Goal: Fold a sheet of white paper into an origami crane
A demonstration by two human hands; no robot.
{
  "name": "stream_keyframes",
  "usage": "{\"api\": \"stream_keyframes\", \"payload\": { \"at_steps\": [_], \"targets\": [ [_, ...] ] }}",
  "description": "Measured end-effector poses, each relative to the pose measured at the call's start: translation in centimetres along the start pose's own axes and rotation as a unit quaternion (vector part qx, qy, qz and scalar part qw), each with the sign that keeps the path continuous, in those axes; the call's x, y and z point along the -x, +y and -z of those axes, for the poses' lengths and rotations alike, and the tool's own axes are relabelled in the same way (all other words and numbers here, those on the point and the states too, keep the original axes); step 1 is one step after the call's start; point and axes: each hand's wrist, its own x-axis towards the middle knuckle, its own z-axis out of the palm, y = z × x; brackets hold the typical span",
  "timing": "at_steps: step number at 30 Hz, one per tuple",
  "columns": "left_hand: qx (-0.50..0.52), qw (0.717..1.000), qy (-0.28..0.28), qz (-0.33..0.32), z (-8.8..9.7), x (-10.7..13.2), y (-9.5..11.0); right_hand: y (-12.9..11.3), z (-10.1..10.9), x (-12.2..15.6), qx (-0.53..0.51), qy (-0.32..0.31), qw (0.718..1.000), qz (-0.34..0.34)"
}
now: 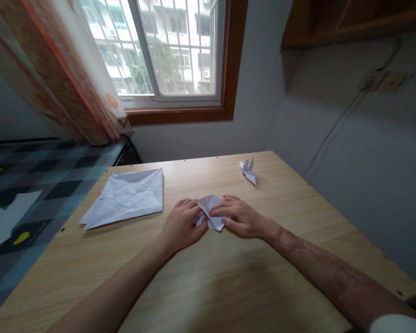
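Observation:
A small, partly folded piece of white paper [210,210] lies on the wooden table [229,286] between my two hands. My left hand [182,225] rests on its left side, fingers curled over the paper's edge. My right hand [237,216] lies on its right side, fingers stretched flat and pressing the paper down. Both hands touch the paper.
A stack of creased white sheets [126,196] lies to the left on the table. A small folded paper figure [248,171] sits at the far side. A bed with a checked cover [31,185] stands left of the table; walls close in at the back and right.

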Motion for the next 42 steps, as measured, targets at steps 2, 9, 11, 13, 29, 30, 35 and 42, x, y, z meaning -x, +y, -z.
{"api": "stream_keyframes", "payload": {
  "at_steps": [2,9,11,13,29,30,35,42],
  "targets": [
    [0.014,1.0,-0.005,-0.002,0.4,0.0,0.2,-0.2,0.0,-0.1,0.019,-0.007,1.0,0.007],
    [0.093,0.995,-0.007,0.023,0.7,0.0,-0.1,0.0,-0.3,-0.1,0.038,-0.003,0.999,0.02],
    [0.122,0.992,-0.004,0.038,0.6,-0.2,-0.4,0.1,-0.6,-0.1,0.06,0.013,0.998,0.017],
    [0.152,0.987,0.001,0.05,0.5,-0.3,-0.8,0.1,-0.9,-0.1,0.076,0.029,0.997,0.017],
    [0.241,0.965,0.01,0.102,0.5,-0.5,-1.0,-1.1,-0.9,-0.4,0.139,-0.039,0.985,0.098],
    [0.252,0.961,0.016,0.116,0.5,-0.4,-1.1,-1.1,-0.9,-0.4,0.144,-0.042,0.984,0.1],
    [0.29,0.947,0.028,0.138,0.3,-0.2,-1.7,-1.0,-1.0,-0.3,0.136,-0.03,0.987,0.083],
    [0.288,0.946,0.003,0.146,0.2,-0.3,-1.3,0.5,-1.7,-0.2,0.085,0.055,0.995,0.006]
  ]
}}
